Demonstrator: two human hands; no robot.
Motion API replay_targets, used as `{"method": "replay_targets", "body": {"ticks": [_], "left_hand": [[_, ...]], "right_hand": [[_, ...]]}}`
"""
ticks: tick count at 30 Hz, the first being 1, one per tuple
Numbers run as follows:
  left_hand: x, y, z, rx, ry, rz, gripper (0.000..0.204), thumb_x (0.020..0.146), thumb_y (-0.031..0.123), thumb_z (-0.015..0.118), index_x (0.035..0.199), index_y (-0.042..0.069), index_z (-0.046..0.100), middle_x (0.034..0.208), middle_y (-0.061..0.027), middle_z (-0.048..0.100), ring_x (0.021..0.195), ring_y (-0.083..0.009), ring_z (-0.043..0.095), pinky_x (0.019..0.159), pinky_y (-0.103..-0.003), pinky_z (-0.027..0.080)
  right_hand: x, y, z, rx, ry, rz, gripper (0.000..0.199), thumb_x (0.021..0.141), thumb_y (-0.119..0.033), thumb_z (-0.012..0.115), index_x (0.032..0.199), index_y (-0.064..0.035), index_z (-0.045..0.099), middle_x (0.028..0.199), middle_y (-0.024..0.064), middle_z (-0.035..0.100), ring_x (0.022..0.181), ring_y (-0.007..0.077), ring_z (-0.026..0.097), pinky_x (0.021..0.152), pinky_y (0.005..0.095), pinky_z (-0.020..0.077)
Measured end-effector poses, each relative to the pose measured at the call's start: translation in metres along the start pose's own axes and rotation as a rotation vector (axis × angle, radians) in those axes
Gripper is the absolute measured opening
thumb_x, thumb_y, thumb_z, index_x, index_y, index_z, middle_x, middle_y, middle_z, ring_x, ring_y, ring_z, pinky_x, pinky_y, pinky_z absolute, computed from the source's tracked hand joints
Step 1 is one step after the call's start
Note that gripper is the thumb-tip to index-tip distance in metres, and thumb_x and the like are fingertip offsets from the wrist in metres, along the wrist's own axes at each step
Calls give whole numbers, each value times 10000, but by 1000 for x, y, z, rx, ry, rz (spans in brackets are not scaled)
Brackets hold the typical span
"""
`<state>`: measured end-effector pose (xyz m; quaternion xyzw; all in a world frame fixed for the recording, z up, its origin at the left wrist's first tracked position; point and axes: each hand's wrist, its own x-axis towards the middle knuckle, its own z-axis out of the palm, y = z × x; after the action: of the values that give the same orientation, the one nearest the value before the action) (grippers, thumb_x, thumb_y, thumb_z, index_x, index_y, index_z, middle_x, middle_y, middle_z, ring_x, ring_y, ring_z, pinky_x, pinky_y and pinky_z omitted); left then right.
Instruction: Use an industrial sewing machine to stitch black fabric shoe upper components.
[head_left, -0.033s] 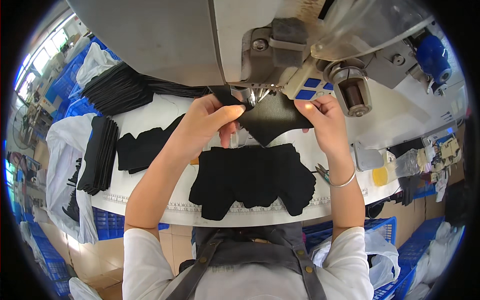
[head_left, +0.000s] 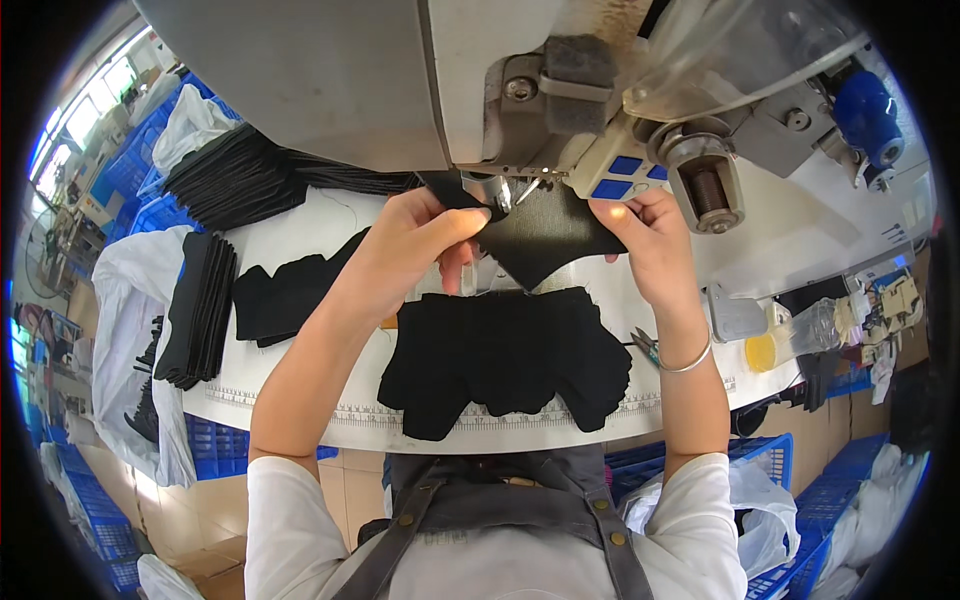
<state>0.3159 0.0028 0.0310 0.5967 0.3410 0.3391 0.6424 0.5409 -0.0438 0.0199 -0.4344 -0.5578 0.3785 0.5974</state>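
Under the sewing machine head point(head_left: 480, 90) at upper centre, we pinch a black fabric piece point(head_left: 545, 235) between our left hand point(head_left: 420, 235) and right hand point(head_left: 650, 240), fingers clenched on its edges. Fingertips sit near the needle; a slip could catch them. Black pieces point(head_left: 505, 360) crowd the tabletop point(head_left: 310, 225) edge below.
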Motion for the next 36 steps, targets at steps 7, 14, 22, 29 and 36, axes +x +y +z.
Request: {"method": "replay_targets", "body": {"ticks": [7,14,22,29,36], "left_hand": [[5,-7,3,-91,37,56,172,792,177,548,779,5,555,590,-29,534,423,-91,487,439,-203,395],[7,-14,8,-82,83,132,211,820,186,532,747,-10,561,625,-46,550,428,-98,483,474,-213,394],[16,-16,8,-77,104,187,225,855,178,481,735,-4,537,662,-55,539,474,-114,497,493,-226,401],[20,-17,2,-100,36,160,217,867,201,482,787,5,532,682,-47,527,512,-118,504,499,-226,406],[14,-14,7,-72,58,176,215,860,205,489,775,12,531,676,-47,533,473,-111,494,507,-223,410]], "right_hand": [[20,7,-2,-9,5,-41,149,771,-115,585,862,2,600,681,-8,571,565,30,461,485,186,394],[51,16,-2,162,-49,-140,135,754,-84,579,836,22,593,739,16,581,665,73,511,601,209,424],[74,29,-5,359,-188,-161,208,741,-67,609,934,-5,558,866,44,572,741,100,534,626,237,458],[76,31,-9,378,-259,-151,194,769,-72,578,951,-9,554,886,46,573,760,101,534,626,245,467],[29,34,-14,-136,228,59,251,832,-183,524,1002,3,527,879,56,548,778,98,501,686,258,440]]}}
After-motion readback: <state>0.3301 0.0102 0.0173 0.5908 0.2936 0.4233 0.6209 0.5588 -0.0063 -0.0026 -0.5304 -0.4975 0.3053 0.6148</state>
